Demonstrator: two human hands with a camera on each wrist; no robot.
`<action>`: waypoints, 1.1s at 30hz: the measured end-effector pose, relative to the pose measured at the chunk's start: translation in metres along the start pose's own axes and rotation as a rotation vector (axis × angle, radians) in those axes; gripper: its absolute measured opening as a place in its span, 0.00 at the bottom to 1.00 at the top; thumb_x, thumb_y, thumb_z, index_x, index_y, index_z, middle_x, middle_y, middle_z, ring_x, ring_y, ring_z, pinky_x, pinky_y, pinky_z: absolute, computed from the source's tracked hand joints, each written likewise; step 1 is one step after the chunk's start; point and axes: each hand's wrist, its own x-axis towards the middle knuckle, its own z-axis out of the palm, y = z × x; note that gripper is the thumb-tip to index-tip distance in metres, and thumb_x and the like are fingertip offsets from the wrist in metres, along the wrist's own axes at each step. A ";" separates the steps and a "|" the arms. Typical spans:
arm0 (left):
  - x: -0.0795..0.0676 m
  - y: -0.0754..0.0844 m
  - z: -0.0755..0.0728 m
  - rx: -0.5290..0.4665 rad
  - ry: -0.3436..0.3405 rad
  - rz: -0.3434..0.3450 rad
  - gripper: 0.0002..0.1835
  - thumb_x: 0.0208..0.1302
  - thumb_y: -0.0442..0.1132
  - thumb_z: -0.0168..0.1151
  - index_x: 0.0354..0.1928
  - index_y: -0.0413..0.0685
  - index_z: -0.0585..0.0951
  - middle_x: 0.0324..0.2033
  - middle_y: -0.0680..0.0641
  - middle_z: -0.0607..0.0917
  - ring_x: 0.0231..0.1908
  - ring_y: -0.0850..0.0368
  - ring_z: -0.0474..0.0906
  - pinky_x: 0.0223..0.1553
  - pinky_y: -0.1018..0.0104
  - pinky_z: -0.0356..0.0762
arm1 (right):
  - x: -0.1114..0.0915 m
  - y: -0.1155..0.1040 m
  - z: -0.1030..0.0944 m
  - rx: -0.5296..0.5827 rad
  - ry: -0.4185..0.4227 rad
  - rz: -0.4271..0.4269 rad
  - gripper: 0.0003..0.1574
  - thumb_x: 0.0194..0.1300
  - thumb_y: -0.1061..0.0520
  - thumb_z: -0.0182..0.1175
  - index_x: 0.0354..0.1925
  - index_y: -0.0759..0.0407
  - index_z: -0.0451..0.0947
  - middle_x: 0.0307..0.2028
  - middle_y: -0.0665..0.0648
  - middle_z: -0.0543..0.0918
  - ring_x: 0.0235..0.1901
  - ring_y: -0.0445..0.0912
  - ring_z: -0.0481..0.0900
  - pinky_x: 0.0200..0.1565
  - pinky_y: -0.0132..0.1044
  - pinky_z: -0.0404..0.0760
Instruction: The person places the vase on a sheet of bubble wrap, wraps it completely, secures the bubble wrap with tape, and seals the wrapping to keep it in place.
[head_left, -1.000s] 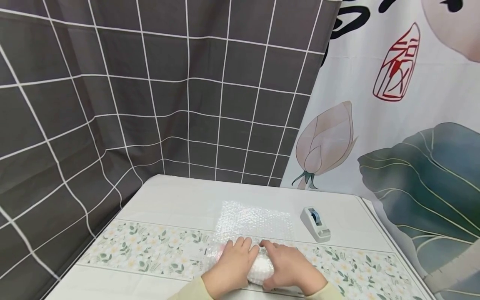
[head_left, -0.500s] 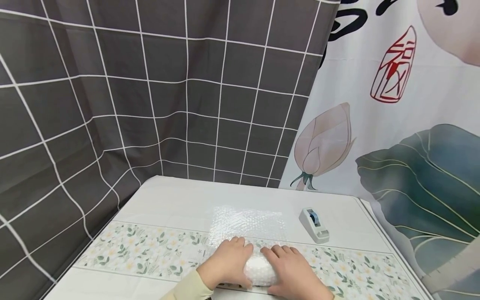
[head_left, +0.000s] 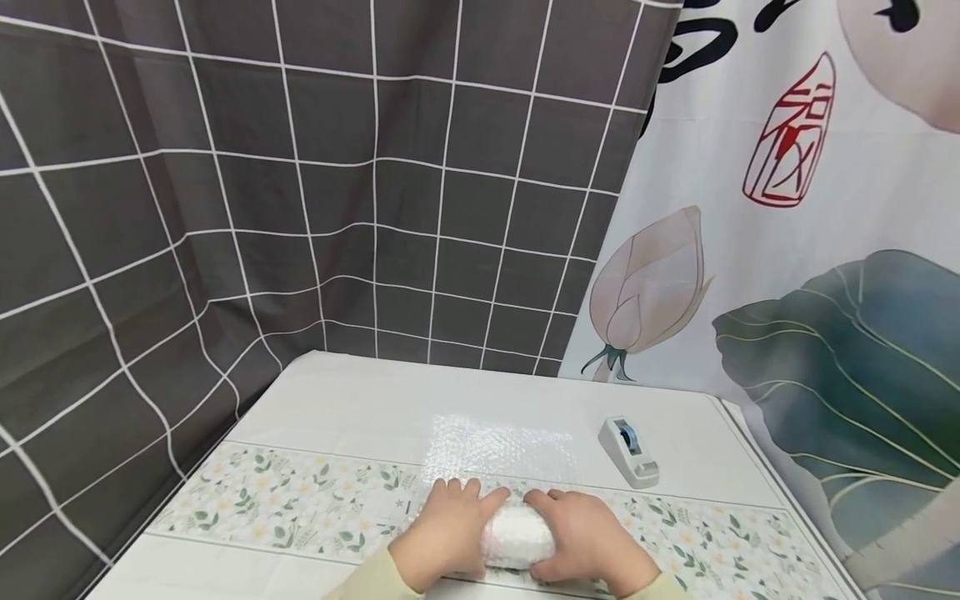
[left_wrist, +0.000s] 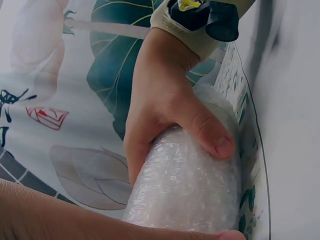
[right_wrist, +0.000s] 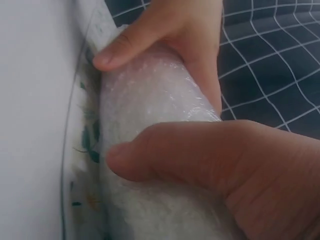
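Observation:
A roll wrapped in bubble wrap (head_left: 519, 536) lies crosswise near the front of the table, with a faint pink tint showing through. My left hand (head_left: 448, 527) grips its left part, thumb on the near side and fingers over the top. Around the right part curls my right hand (head_left: 587, 535), its thumb low on the near face, as the right wrist view also shows. Beyond the hands a flat stretch of bubble wrap (head_left: 498, 446) spreads across the table. What is inside the roll is hidden by the layers.
A pale tape dispenser (head_left: 630, 452) with a blue core stands right of the flat wrap. The white table cover (head_left: 360, 392) has a floral band (head_left: 277, 496) across it. A dark grid curtain (head_left: 420, 192) and a lotus-print curtain (head_left: 795, 275) hang behind.
The far edge of the flat bubble wrap has drawn slightly nearer. Both hands have shifted their grip on the roll, and more of its wrapped surface shows between them.

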 end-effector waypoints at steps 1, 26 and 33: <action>-0.001 0.001 0.000 0.003 -0.001 -0.006 0.59 0.27 0.63 0.85 0.71 0.67 0.71 0.52 0.46 0.81 0.50 0.44 0.79 0.56 0.43 0.75 | 0.001 0.001 -0.001 0.022 -0.015 0.000 0.52 0.31 0.33 0.77 0.56 0.50 0.80 0.38 0.50 0.87 0.33 0.44 0.83 0.35 0.44 0.83; 0.011 -0.022 0.009 -0.069 0.075 0.205 0.52 0.24 0.59 0.87 0.63 0.74 0.76 0.41 0.60 0.82 0.33 0.62 0.78 0.39 0.64 0.79 | 0.007 0.012 -0.012 0.198 -0.180 0.007 0.59 0.35 0.31 0.75 0.67 0.44 0.70 0.51 0.52 0.82 0.41 0.45 0.81 0.39 0.47 0.80; 0.013 -0.024 0.012 -0.129 0.031 0.194 0.42 0.28 0.54 0.84 0.55 0.72 0.79 0.36 0.61 0.83 0.30 0.64 0.76 0.35 0.65 0.78 | -0.005 0.000 -0.012 -0.026 -0.049 0.025 0.54 0.40 0.25 0.70 0.60 0.52 0.74 0.44 0.51 0.79 0.31 0.44 0.78 0.33 0.44 0.79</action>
